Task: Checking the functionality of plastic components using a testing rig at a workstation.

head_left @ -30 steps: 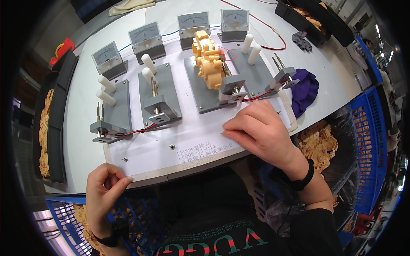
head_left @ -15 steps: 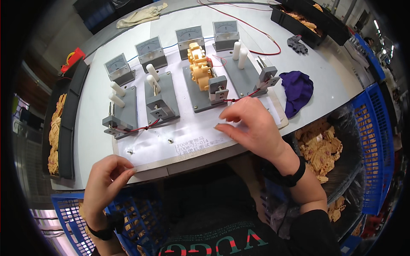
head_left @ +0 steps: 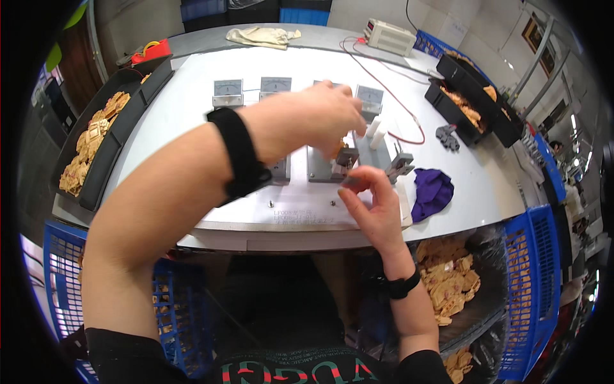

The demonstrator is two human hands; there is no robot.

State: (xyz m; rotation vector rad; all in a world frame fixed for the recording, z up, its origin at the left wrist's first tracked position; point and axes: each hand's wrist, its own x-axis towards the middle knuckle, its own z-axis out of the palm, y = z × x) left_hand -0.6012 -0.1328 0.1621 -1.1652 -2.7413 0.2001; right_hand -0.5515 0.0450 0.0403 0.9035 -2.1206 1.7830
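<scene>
My left hand (head_left: pixel 325 117) reaches across to the third grey test stand, its fingers curled over the yellow plastic part, of which a small edge (head_left: pixel 343 144) shows. The hand hides most of that part and the meter behind it. Just in front of the stand's grey end block (head_left: pixel 345 157), my right hand (head_left: pixel 376 208) is held with thumb and forefinger close together around something small and dark, too unclear to name. To the right stands another grey test stand (head_left: pixel 378 154) with two white pegs (head_left: pixel 377 137).
Analog meters (head_left: pixel 276 85) line the back of the white board. A purple cloth (head_left: pixel 433 193) lies to the right, near a grey glove (head_left: pixel 447 137). Black trays (head_left: pixel 89 201) of yellow parts flank the table; blue baskets (head_left: pixel 534 275) stand below. A power supply (head_left: pixel 390 37) sits behind.
My left hand has moved from the table's front edge up over the yellow part. My right hand remains near that stand's front. The head view has shifted, showing more of the room behind.
</scene>
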